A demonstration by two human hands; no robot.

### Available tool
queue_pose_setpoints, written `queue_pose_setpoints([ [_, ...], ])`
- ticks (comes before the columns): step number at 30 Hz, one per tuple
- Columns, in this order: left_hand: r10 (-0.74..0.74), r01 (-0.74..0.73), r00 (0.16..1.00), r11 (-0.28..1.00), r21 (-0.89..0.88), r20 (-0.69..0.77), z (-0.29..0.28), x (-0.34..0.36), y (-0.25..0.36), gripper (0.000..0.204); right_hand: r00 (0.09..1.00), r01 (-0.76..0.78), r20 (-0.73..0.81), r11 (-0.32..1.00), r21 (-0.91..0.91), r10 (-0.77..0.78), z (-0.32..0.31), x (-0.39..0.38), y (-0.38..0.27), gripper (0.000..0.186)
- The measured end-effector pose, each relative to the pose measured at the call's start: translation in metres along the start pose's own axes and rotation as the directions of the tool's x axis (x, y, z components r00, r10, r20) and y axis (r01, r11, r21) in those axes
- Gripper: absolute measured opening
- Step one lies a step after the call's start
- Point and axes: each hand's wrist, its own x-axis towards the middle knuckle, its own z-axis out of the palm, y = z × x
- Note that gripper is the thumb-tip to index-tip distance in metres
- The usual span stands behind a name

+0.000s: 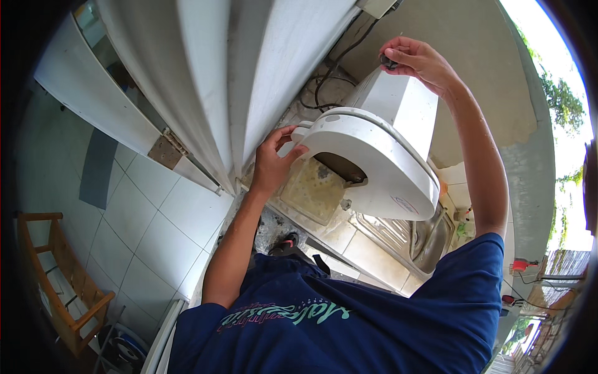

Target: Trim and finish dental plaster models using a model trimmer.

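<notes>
- A white appliance [380, 161] with a rounded front cover and a box-shaped upper body stands on the tiled worktop [369, 254], ahead of the person and a little to the right.
- The hands are well apart, one on each side of the appliance.
- The right hand [421, 65] reaches high to the top of the upper body, its thumb and fingers closed on a small dark piece [389, 62]; whether that piece is fixed to the appliance cannot be told.
- The left hand [274, 161] is at the left edge of the front cover, thumb and fingers spread and touching it near a pale projecting part; whether it grips or only rests there cannot be told.
- Below the dark opening in the cover, a yellowish, stained square tray [314, 194] lies on the worktop.
- A steel sink [430, 244] with a ribbed drainboard is set into the worktop, to the right of the tray and partly hidden by the cover.
- Black cables [322, 81] run behind the appliance, near the wall.
- To the left, a pale folded panel [205, 75] rises beside the worktop.
- A wooden chair [65, 280] stands on the tiled floor [149, 230] at the far left.
</notes>
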Motion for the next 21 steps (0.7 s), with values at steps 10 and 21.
queue_pose_setpoints([
  [10,-0.110,0.114,0.990,0.992,0.045,-0.091,0.006,-0.020,-0.015,0.052,0.799,-0.075,-0.601,0.988,-0.133,-0.020,-0.008,-0.099,0.091,0.034],
  [21,-0.395,0.396,0.918,0.917,0.040,-0.022,0.002,-0.061,-0.025,0.066,0.722,-0.067,-0.684,0.973,-0.223,-0.107,0.017,-0.111,0.114,0.039],
])
